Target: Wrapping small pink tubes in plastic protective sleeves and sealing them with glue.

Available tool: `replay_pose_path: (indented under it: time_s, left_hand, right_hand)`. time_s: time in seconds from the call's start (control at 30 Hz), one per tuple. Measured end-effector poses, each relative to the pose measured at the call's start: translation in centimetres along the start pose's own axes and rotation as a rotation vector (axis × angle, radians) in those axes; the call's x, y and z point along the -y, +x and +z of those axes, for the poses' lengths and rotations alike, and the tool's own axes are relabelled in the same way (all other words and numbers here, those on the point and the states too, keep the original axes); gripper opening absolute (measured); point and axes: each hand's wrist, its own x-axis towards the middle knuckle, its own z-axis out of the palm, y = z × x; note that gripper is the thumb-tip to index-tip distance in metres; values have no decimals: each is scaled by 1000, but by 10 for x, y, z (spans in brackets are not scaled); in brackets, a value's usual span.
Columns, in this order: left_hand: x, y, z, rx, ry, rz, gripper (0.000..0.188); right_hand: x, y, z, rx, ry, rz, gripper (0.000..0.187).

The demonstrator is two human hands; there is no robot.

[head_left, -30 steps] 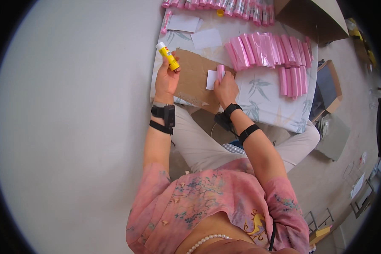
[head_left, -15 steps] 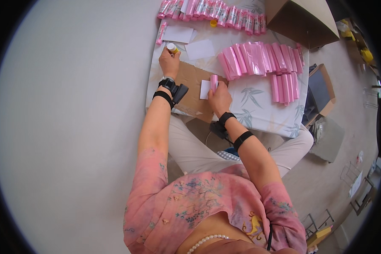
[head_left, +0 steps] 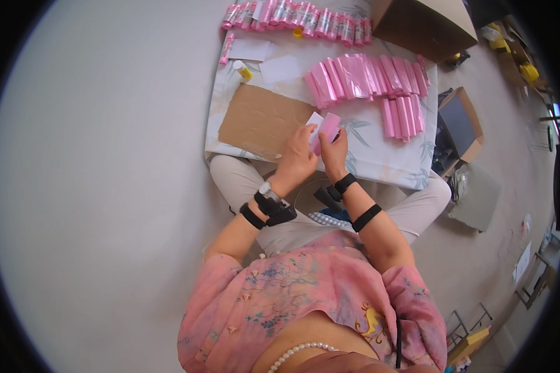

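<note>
Near the front of the table, my right hand (head_left: pixel 335 153) is closed around a pink plastic roll (head_left: pixel 330 126). Against that roll is a small white paper (head_left: pixel 315 119), with the fingers of my left hand (head_left: pixel 298 155) closed on it. Both hands are close together beside the right end of a brown cardboard sheet (head_left: pixel 255 119). Behind the sheet is an uncapped glue stick (head_left: pixel 242 71) with a white and yellow body. My fingers partly hide the roll's lower end.
Many plain pink rolls (head_left: pixel 354 78) lie right of centre, and labelled pink rolls (head_left: pixel 305 15) line the far edge. White papers (head_left: pixel 280 68) and a yellow cap (head_left: pixel 298 32) lie between. A large cardboard box (head_left: pixel 423 28) stands at the far right; an open box (head_left: pixel 460 127) is beside the table.
My left hand has left the glue stick on the table and come right to the paper. The paper and pink roll have been lifted off the cardboard sheet, and the roll is now tilted.
</note>
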Motion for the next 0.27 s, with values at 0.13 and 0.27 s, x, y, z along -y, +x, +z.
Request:
replay_pose_path:
  time_s: [0.13,0.27]
  left_hand:
    - [-15,-22,50,7,8,27,60]
    - [-13,-28,84,30,59,32,62]
  right_hand:
    - [-5,-10,-24,-104,57,114,44]
    - [-24,-8,-45,-169,97,157,45]
